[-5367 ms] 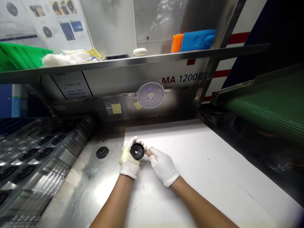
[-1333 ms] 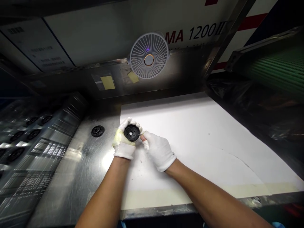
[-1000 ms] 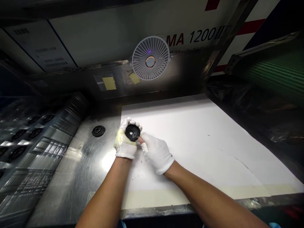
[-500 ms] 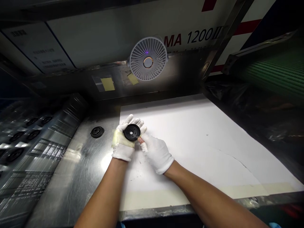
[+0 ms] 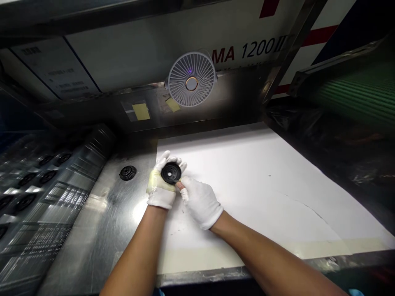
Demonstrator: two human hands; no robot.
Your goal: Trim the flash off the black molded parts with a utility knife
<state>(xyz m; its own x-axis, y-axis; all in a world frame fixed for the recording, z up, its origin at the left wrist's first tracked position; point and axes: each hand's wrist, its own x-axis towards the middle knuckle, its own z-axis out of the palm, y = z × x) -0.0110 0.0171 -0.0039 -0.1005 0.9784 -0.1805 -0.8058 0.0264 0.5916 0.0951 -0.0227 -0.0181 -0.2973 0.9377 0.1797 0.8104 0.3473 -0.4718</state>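
A black round part (image 5: 170, 173) with a hole at its centre and a raised rim rests in my left hand (image 5: 161, 187), which wears a white glove with yellowish tape around the palm. The fingers of that hand curl behind the part. My right hand (image 5: 200, 201), also white-gloved with a bare thumb tip, is closed in a pinch at the part's lower right rim. Whatever sits in the pinch is too small and hidden to name. A second black ribbed round part (image 5: 127, 173) lies on the metal table to the left.
White paper (image 5: 262, 185) covers much of the metal table (image 5: 101, 230). Stacked clear plastic trays (image 5: 70, 197) with black round parts stand at left. A round fan (image 5: 191, 84) is at the back, before a machine panel. Dark plastic sheeting (image 5: 311, 135) lies at right.
My right hand has shifted slightly left and down along the part's rim. The fingers of my left hand have drawn in a little around the part. The camera view has tilted slightly.
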